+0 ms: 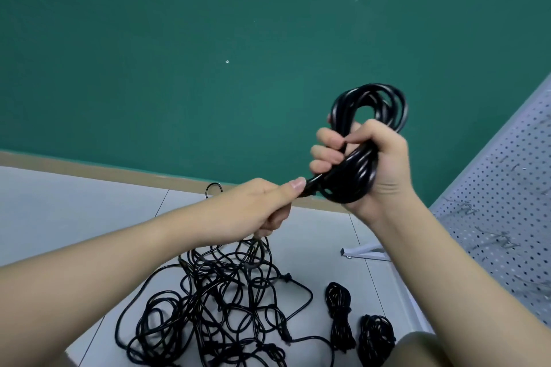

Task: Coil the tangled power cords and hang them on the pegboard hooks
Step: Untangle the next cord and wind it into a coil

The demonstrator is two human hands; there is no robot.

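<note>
Right hand (366, 164) clamps the coiled cord (368, 140) held up at chest height; left hand (262, 205) pinches its tail. Wrap that tail snugly (tangle (214, 301) waits on the floor), then carry it to the pegboard (507, 202).

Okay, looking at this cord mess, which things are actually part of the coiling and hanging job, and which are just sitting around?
Part of the job:
- coil, gripped by the right hand
- cord end pinched by the left hand
- tangled cords on the floor
- two coiled bundles
- pegboard with hooks

Just lying about:
- white frame foot
- green wall
</note>
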